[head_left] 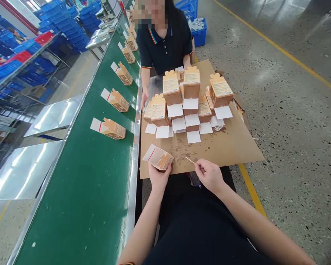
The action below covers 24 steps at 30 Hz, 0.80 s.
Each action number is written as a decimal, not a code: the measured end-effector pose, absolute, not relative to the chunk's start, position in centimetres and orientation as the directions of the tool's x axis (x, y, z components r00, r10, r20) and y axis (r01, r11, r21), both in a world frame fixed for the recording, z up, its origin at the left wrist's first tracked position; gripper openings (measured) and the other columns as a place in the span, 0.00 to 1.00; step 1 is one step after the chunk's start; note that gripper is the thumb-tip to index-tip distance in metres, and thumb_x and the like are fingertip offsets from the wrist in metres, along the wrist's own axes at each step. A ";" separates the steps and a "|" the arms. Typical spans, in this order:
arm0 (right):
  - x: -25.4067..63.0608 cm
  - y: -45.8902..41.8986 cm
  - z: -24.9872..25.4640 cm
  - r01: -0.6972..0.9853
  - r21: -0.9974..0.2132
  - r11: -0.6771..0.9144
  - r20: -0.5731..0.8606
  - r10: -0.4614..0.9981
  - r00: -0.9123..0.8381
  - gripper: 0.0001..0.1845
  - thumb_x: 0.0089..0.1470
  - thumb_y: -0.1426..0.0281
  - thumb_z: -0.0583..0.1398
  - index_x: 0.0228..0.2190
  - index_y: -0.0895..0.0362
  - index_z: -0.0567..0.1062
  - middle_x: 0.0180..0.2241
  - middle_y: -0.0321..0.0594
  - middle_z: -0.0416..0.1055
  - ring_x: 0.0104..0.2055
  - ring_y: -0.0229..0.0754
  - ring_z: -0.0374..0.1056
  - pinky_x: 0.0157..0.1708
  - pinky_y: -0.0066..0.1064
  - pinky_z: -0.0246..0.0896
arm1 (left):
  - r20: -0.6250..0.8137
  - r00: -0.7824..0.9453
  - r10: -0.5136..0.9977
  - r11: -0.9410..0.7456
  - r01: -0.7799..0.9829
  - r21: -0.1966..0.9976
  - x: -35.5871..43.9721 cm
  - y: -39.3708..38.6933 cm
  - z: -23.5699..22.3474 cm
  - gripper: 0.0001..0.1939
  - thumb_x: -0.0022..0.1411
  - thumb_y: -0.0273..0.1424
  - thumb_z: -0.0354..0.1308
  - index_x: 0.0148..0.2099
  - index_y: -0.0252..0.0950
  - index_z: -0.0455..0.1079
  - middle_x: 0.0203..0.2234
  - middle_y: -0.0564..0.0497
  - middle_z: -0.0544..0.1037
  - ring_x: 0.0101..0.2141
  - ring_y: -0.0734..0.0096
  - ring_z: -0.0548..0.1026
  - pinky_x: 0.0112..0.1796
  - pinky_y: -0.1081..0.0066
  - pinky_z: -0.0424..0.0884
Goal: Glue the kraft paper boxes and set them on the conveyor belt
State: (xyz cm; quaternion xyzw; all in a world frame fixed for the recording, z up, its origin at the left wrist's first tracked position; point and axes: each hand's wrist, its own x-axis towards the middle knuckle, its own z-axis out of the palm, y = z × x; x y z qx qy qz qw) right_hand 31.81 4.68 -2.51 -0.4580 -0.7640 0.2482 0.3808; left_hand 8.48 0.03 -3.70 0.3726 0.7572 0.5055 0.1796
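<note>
My left hand [159,178] is closed around a small brown cardboard box [165,161], whose white flap with a red strip stands out to the left. Between the thumb and fingers of my right hand [209,174] is a cotton swab [189,159], its tip pointing left toward the box. Both hands are at the near edge of a brown cardboard sheet [231,145]. Beyond them, several similar boxes [171,88] are stacked on the sheet with white flaps hanging toward me. Dark wet-looking marks spot the cardboard between my hands and the stack.
A green conveyor belt [99,176] with a metal rail runs along my left, carrying a row of boxes [116,100]. Across the sheet sits a co-worker [165,48] in a dark polo shirt. Blue crates [200,35] stand behind; metal tables [24,169] lie beyond the belt.
</note>
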 end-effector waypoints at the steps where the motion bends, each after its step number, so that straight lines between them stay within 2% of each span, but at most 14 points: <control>1: 31.7 4.7 -2.5 0.500 -0.728 0.469 0.360 0.882 -0.303 0.19 0.73 0.71 0.56 0.27 0.51 0.64 0.20 0.29 0.61 0.21 0.36 0.57 0.26 0.29 0.53 | 0.101 -0.653 0.750 0.210 0.380 0.901 8.4 0.1 -3.7 0.37 0.49 0.45 0.81 0.57 0.39 0.74 0.50 0.39 0.84 0.53 0.42 0.85 0.54 0.47 0.83; 5: 31.5 4.8 -2.5 0.473 -0.739 0.479 0.363 0.875 -0.320 0.18 0.73 0.71 0.56 0.27 0.51 0.63 0.20 0.29 0.61 0.21 0.36 0.56 0.25 0.29 0.52 | 0.093 -0.656 0.749 0.178 0.334 0.926 6.2 0.0 -3.2 0.37 0.47 0.46 0.83 0.55 0.40 0.75 0.48 0.39 0.84 0.52 0.40 0.86 0.55 0.41 0.83; 8: 32.0 4.9 -2.5 0.462 -0.762 0.454 0.350 0.889 -0.295 0.19 0.74 0.69 0.56 0.27 0.51 0.65 0.19 0.29 0.60 0.21 0.36 0.56 0.25 0.29 0.53 | 0.143 -0.781 0.609 0.160 0.297 0.941 1.2 -0.6 -1.9 0.41 0.45 0.46 0.85 0.57 0.41 0.73 0.52 0.38 0.84 0.56 0.38 0.84 0.59 0.36 0.80; 11: 32.2 5.3 -2.6 0.453 -0.774 0.443 0.353 0.895 -0.272 0.19 0.73 0.67 0.57 0.27 0.51 0.64 0.19 0.28 0.59 0.20 0.36 0.55 0.24 0.29 0.52 | 0.173 -0.863 0.475 0.160 0.278 0.947 -5.2 -0.8 -0.2 0.47 0.41 0.41 0.87 0.59 0.40 0.68 0.57 0.37 0.81 0.61 0.41 0.82 0.63 0.40 0.78; 16: 32.1 6.3 -2.6 0.440 -0.776 0.452 0.347 0.889 -0.300 0.19 0.73 0.66 0.57 0.27 0.51 0.64 0.19 0.29 0.60 0.20 0.36 0.55 0.24 0.29 0.53 | -0.013 -0.900 0.435 0.340 0.151 0.928 -11.8 -0.7 0.8 0.44 0.37 0.34 0.87 0.52 0.39 0.66 0.55 0.38 0.80 0.61 0.41 0.81 0.68 0.39 0.72; 18: 32.6 6.4 -2.4 0.457 -0.778 0.432 0.323 0.898 -0.299 0.20 0.74 0.63 0.56 0.26 0.51 0.65 0.19 0.29 0.60 0.20 0.37 0.55 0.24 0.30 0.53 | -0.031 -0.895 0.444 0.346 0.140 0.928 -11.8 -1.5 0.1 0.45 0.37 0.34 0.87 0.54 0.40 0.65 0.58 0.38 0.77 0.66 0.40 0.76 0.71 0.38 0.67; 21: 35.2 6.1 -2.0 0.518 -0.775 0.362 0.277 0.931 -0.237 0.21 0.74 0.59 0.56 0.27 0.50 0.67 0.19 0.31 0.60 0.21 0.38 0.56 0.25 0.31 0.55 | 0.156 -0.935 0.318 0.267 0.246 0.932 -9.6 -4.0 -1.8 0.45 0.43 0.38 0.83 0.58 0.44 0.62 0.62 0.39 0.71 0.72 0.41 0.67 0.73 0.38 0.61; 24: 39.1 6.6 -1.0 0.620 -0.741 0.256 0.245 0.964 -0.105 0.21 0.73 0.56 0.56 0.27 0.50 0.68 0.20 0.32 0.61 0.21 0.39 0.57 0.25 0.32 0.56 | 0.410 -0.886 0.216 0.148 0.445 0.883 -6.9 -5.3 -3.1 0.31 0.55 0.42 0.74 0.56 0.44 0.62 0.57 0.43 0.69 0.66 0.45 0.72 0.68 0.39 0.68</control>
